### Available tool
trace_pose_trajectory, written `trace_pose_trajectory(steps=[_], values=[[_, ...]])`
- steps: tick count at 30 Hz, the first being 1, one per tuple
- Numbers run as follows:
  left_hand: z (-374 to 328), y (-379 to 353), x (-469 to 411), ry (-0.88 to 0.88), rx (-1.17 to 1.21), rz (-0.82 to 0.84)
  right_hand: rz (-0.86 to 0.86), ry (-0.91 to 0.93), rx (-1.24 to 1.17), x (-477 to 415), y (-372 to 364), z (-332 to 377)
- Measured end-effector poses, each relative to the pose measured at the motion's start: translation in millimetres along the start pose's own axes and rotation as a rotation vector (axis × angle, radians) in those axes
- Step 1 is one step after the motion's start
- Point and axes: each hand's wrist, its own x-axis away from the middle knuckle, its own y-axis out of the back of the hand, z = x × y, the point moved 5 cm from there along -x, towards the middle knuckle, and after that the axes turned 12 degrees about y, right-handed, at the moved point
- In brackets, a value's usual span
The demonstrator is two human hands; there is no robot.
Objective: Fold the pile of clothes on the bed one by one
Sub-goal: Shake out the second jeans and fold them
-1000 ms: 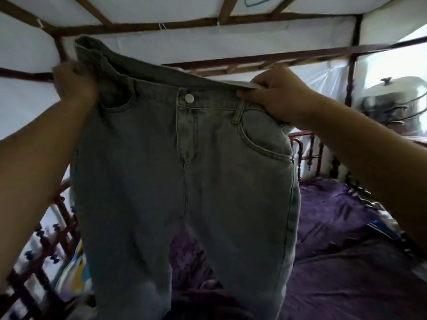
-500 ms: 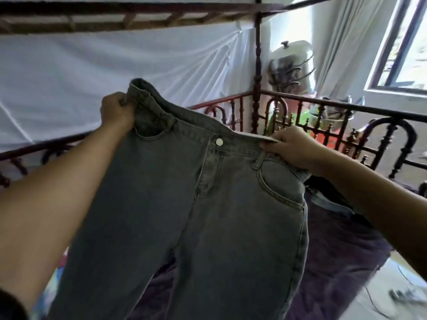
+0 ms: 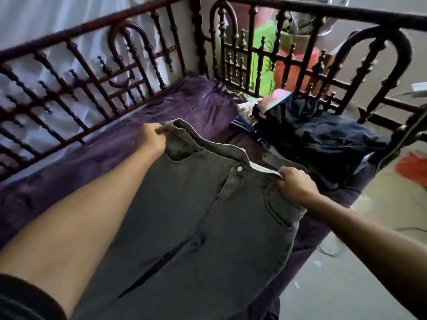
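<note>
Grey faded jeans (image 3: 196,215) of thick denim, front side up, with a round metal button (image 3: 239,168) and curved pocket seams, stretched wide by the waistband above the soft purple blanket (image 3: 80,162) of the bed, legs running toward the camera. Left hand (image 3: 151,137) pinching the far left corner of the waistband with curled fingers, right hand (image 3: 293,185) closed around the waistband beside the right pocket, the two well apart. Beyond the right hand, a loose crumpled pile of dark clothes (image 3: 323,135) on the blanket, near a dark rail (image 3: 346,13) with beaded bars and arches.
</note>
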Motion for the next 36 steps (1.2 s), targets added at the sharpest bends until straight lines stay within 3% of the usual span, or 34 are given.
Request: trace_pose_trajectory(steps=[7,12,14,16,19,22,24,26,29,32,36], values=[[-36,-182,-12,0.064,0.002,0.123,0.191,-0.226,0.052,-68,-96,-154],[26,-230,6,0.205,0.003,0.192,0.439,-0.296,0.174,-80,-149,-213],[72,-235,41,0.307,-0.036,0.252,0.498,-0.167,0.343,-78,-160,-217],[118,-241,90,0.399,-0.108,0.339,0.506,0.087,0.516,-70,-172,-206],[176,-260,173,0.467,-0.221,0.506,0.661,0.442,0.544,-47,-203,-185],[223,-291,263,0.500,-0.427,0.786,0.914,0.575,0.711,-18,-234,-192],[250,-309,313,0.437,-0.637,0.936,0.896,0.601,0.786,-9,-246,-203],[266,-321,339,0.332,-0.814,0.895,0.837,0.624,0.815,-6,-254,-214],[274,-328,344,0.271,-0.866,0.656,0.783,0.615,0.827,-3,-261,-228],[283,-324,335,0.203,-0.765,0.468,0.646,0.623,0.703,0,-261,-228],[289,-293,329,0.187,-0.565,0.461,0.444,0.567,0.539,1,-238,-219]])
